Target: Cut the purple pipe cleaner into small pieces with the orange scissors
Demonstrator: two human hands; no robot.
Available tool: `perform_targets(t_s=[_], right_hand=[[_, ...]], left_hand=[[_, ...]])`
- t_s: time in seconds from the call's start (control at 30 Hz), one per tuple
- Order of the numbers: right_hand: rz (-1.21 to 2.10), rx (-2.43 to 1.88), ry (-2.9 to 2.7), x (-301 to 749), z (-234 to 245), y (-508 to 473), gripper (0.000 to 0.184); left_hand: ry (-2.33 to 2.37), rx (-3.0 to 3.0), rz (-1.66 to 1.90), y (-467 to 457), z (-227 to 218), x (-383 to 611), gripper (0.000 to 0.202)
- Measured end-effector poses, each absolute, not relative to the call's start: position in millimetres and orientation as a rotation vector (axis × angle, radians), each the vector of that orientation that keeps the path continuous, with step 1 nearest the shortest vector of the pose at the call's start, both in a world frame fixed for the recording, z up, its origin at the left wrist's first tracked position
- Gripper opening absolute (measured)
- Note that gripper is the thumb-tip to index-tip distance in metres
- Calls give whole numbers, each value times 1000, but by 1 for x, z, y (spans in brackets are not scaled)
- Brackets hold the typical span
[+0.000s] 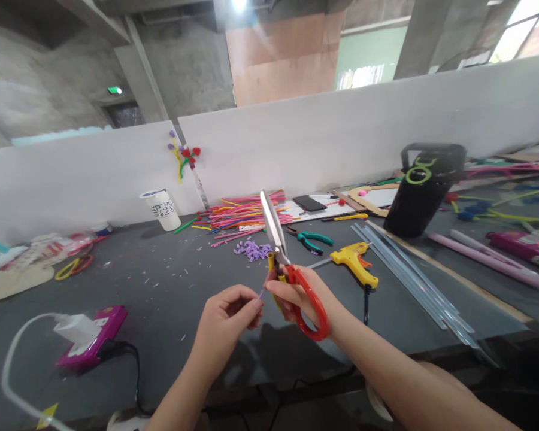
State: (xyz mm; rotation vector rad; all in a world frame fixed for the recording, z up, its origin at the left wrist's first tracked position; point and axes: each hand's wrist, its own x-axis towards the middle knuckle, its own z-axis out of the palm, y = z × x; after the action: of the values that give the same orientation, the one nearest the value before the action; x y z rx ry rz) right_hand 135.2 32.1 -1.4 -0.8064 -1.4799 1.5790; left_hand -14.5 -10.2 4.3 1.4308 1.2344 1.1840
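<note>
My left hand (224, 314) is closed, pinching a thin purple strip (262, 294) between thumb and fingertips. Close beside it, my right hand (313, 287) grips scissors (313, 314) by their red handles, the blades pointing up and away. A yellow part (270, 261) shows by the right fingers; I cannot make out what it belongs to. Just beyond the hands lies a pile of small purple pieces (252, 250). Teal-handled pliers (313, 242) and a yellow glue gun (356, 263) rest to the right of it.
Pink and orange craft stems (238, 214) lie at the back, near a paper cup (162, 211) and a phone (309, 203). Clear glue sticks (413, 281) and a black container (420, 194) are on the right. A purple power strip (110, 326) with a white plug sits left.
</note>
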Motion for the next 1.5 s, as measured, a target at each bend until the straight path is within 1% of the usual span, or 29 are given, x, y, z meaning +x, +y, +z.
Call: perform_targets(t_s=[0.1,0.17,0.33,0.43,0.5,0.63,0.77,0.93,1.13,1.2,1.3,1.4,1.5], right_hand=[[1545,-899,-1524,133,0,29,16],[1533,-938,-1535,131,2,27,13],[1574,-913,-1571,132,7,24,11],[1578,-882,-1592,133,8,23,12],[1535,-910,-1589,133,8,23,12],[1454,-998,-1557,133,8,25,12],[1513,-927,-1621,135,7,26,12],[1601,-875,-1667,134,4,23,15],[1587,-863,-1656,134,4,24,21],[1506,-889,-1678,137,5,26,26],[1180,-968,-1841,141,7,26,31],[827,-1078,-2072,143,8,23,32],[641,-1219,-2225,143,4,17,30]], left_hand=[[1379,1646,1198,-12,5,-13,11],[1390,1672,1193,-12,4,-13,12],[1155,1296,1072,-10,2,-16,13],[1076,1157,1054,-9,2,-15,9],[1082,1138,1081,-9,3,-15,7],[1127,1176,1138,-9,6,-16,10],[1137,1167,1147,-9,10,-18,10],[1128,1131,1063,-10,11,-15,9],[1122,1229,1039,-9,7,-17,5],[1125,1216,1082,-9,6,-18,6],[1140,1164,1251,-9,6,-21,7],[1143,1128,1434,-9,9,-25,7],[1150,1089,1542,-10,12,-26,7]])
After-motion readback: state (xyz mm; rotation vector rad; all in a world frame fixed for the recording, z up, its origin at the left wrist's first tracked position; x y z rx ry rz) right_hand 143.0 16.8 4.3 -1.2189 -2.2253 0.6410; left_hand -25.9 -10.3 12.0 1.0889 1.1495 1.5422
